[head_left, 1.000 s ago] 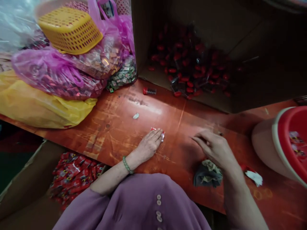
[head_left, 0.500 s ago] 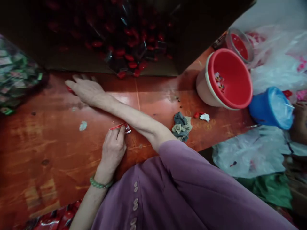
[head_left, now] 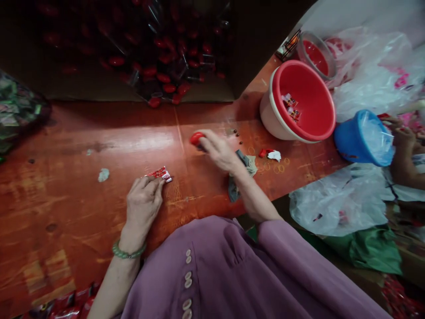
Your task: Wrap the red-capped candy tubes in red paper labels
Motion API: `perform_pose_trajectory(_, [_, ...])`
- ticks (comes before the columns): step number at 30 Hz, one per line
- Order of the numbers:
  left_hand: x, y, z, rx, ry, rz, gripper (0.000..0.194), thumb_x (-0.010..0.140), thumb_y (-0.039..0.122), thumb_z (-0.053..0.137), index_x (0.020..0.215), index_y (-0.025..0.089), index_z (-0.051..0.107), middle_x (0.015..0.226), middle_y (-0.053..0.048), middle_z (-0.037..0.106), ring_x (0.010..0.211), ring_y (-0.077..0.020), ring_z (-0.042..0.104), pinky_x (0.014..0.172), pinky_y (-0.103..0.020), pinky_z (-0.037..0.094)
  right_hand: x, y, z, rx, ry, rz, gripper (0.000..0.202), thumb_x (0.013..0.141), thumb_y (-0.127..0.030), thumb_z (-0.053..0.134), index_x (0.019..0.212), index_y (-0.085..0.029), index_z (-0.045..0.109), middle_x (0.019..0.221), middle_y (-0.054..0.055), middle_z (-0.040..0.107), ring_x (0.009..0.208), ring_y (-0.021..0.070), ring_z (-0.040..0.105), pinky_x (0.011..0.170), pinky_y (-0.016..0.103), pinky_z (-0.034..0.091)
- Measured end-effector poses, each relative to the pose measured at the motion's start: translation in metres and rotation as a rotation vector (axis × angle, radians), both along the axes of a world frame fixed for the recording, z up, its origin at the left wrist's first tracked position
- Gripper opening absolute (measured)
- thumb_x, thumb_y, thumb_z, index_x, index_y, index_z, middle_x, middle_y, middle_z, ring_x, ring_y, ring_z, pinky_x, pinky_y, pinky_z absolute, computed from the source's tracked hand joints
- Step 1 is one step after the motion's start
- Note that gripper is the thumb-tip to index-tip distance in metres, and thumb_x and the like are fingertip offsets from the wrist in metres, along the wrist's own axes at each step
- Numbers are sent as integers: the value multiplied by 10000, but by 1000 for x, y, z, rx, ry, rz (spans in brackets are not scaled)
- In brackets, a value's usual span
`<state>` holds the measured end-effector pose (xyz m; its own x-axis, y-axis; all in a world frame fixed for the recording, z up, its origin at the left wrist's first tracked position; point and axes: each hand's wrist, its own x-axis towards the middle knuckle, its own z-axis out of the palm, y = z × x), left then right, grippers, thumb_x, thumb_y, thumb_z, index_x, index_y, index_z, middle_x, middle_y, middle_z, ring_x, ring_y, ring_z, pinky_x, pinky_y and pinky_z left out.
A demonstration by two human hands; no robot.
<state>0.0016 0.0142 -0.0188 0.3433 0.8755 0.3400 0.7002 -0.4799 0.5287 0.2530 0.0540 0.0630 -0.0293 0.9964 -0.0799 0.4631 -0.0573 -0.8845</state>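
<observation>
My left hand (head_left: pixel 143 201), with a green bead bracelet at the wrist, rests on the wooden table. Its fingers close on a small shiny red packet (head_left: pixel 162 174), whose right end sticks out past the fingertips. Farther right, my right hand (head_left: pixel 219 153) is slightly blurred above the table. Between its thumb and fingers is a small red-capped container (head_left: pixel 198 138); the lower part looks dark and is partly hidden. A grey-green cloth (head_left: pixel 251 165) lies beneath and beside the right wrist. Many similar red-capped containers (head_left: pixel 163 78) fill the cardboard box ahead.
A red basin (head_left: pixel 315 128) with small packets sits in a white bucket (head_left: pixel 274 117) at right, near a blue bucket (head_left: pixel 348 141). Dark beads, rubber bands and a white scrap (head_left: pixel 274 155) lie nearby. Another person's hand (head_left: pixel 403 135) is at far right.
My right hand has swung from the far left of the table to the right, carrying the red-capped container. The left hand stays low on the table with the red packet. The view has shifted slightly.
</observation>
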Motion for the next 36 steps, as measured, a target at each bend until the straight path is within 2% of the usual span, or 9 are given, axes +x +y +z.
perform_pose_trajectory(5, [-1,5,6,-103,-86,19,281,954,308,518,769,187,691,804,-45,693,743,-168,639,697,-287,517,118,-25,-15,-129,251,-351,460,727,-632,692,859,-197,614,682,-8,657,604,132,631,583,270,536])
perform_pose_trajectory(9, [0,8,10,-146,-100,56,286,943,292,521,753,171,697,769,-41,699,697,-155,642,661,-268,504,145,-33,-21,-174,433,-476,503,636,-623,789,862,-204,625,698,0,689,545,137,631,485,272,530])
perform_pose_trajectory(12, [3,9,14,-166,-147,113,210,890,262,589,755,175,724,751,-36,714,673,-154,646,640,-268,493,125,-36,-19,-89,456,-413,482,713,-612,755,993,-232,656,749,-7,708,548,119,638,450,232,511])
perform_pose_trajectory(16, [10,7,24,-220,-354,171,112,824,234,667,747,195,738,738,-20,715,670,-145,645,639,-269,481,67,-41,-18,-60,481,-241,449,814,-556,702,1181,-306,640,813,-20,719,572,96,651,469,202,518])
perform_pose_trajectory(21, [17,-5,33,-347,-595,170,106,811,250,686,729,183,688,707,4,663,658,-121,591,643,-256,450,0,-50,-22,-180,638,-75,365,835,-509,698,1127,-290,677,800,-30,698,537,71,622,435,174,466])
perform_pose_trajectory(27, [18,-19,35,-435,-765,160,301,887,352,609,649,177,556,624,27,531,600,-101,463,616,-248,392,-34,-53,-35,-337,909,-16,479,581,-373,906,984,-234,685,705,-70,614,484,48,493,422,184,402])
perform_pose_trajectory(30, [18,-21,35,-422,-803,159,355,910,407,589,644,179,532,625,24,515,598,-104,452,609,-253,383,-44,-53,-41,-320,982,-94,386,588,-356,898,815,-216,619,662,-80,571,571,60,550,523,186,460])
perform_pose_trajectory(34, [18,-21,32,-348,-773,149,325,920,381,586,667,181,547,644,19,532,609,-106,474,618,-258,388,-61,-53,-43,-313,989,-87,427,578,-317,904,757,-219,528,903,-44,694,848,108,672,782,250,546])
perform_pose_trajectory(36, [18,-21,30,-309,-739,143,308,912,357,601,665,179,558,641,21,536,603,-102,478,616,-256,387,-68,-53,-42,-301,912,-44,442,593,-306,901,757,-220,499,959,-33,717,873,118,679,839,283,545])
